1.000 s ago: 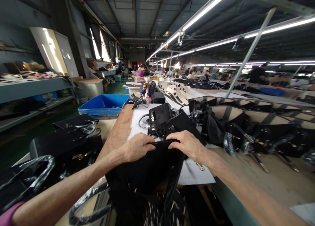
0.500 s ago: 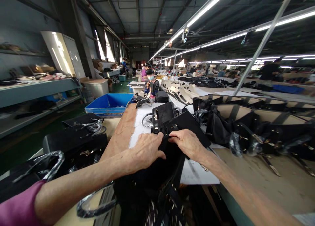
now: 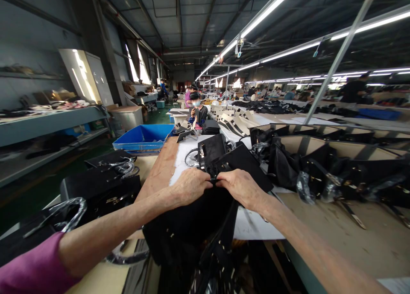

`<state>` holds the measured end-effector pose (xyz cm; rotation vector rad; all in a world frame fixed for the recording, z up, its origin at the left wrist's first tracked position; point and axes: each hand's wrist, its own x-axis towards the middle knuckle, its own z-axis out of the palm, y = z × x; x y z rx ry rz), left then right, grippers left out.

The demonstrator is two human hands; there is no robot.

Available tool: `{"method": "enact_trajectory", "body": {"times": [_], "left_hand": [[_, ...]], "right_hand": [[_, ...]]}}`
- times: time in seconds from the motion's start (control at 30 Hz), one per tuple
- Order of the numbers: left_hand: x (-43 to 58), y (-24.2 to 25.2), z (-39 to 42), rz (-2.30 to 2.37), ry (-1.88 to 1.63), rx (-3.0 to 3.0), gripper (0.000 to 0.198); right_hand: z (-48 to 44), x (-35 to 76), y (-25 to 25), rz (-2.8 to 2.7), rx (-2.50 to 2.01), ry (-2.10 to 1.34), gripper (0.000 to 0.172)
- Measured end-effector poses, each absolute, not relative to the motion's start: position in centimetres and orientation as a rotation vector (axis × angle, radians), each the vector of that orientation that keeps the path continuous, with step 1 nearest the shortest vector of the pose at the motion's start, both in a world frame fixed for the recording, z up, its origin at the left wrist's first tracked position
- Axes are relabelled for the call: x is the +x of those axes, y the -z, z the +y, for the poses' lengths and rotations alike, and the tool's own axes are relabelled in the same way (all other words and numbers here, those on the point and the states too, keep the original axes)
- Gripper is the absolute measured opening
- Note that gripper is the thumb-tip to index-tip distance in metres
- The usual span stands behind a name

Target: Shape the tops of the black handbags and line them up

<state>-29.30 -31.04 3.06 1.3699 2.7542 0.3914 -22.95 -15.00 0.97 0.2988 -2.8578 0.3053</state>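
Note:
A black handbag [image 3: 195, 217] lies open before me at the table's near edge, its dark inside facing up. My left hand [image 3: 192, 185] pinches the bag's far rim between thumb and fingers. Close beside it, my right hand [image 3: 241, 187] grips the same rim, with a small gap between the two sets of fingertips. Just beyond my hands rest more black bags [image 3: 243, 164], one with a plastic-wrapped handle [image 3: 191, 157]. Another wrapped handle [image 3: 128, 256] shows below my left forearm.
Several black bags [image 3: 99, 183] are heaped on the left. A row of black bags with beige linings [image 3: 339, 157] stands at right. A blue bin [image 3: 142, 137] sits beyond the table's left edge [image 3: 156, 170]. A masked co-worker [image 3: 197, 110] is at the table's far end.
My left thumb, earlier sticking out below the rim, has closed in against the fingers. My right hand has shifted slightly left and down along the rim.

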Motion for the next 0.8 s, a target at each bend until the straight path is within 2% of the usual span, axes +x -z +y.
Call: {"method": "enact_trajectory", "body": {"times": [0.13,0.33,0.5,0.63,0.8], "left_hand": [[-28.7,-3.7,-31.0,2.715,-0.393,1.375,0.024],[-27.7,-4.6,-32.3,2.768,-0.434,1.263,0.027],[-27.6,-3.1,-34.6,2.892,-0.283,1.214,0.035],[-27.6,-2.3,-35.0,2.966,-0.151,1.132,0.020],[-27.6,-2.5,-34.5,2.995,-0.193,1.139,0.023]], "right_hand": [[-15.8,-23.1,-1.3,-2.886,0.292,-0.079,0.014],[-16.2,-23.6,-1.3,-2.938,0.298,-0.258,0.019],[-16.3,-23.7,-0.9,-2.905,0.231,-0.237,0.021],[-16.4,-23.7,-0.9,-2.909,0.218,-0.194,0.022],[-17.2,-23.3,-1.1,-2.895,0.229,0.026,0.020]]}}
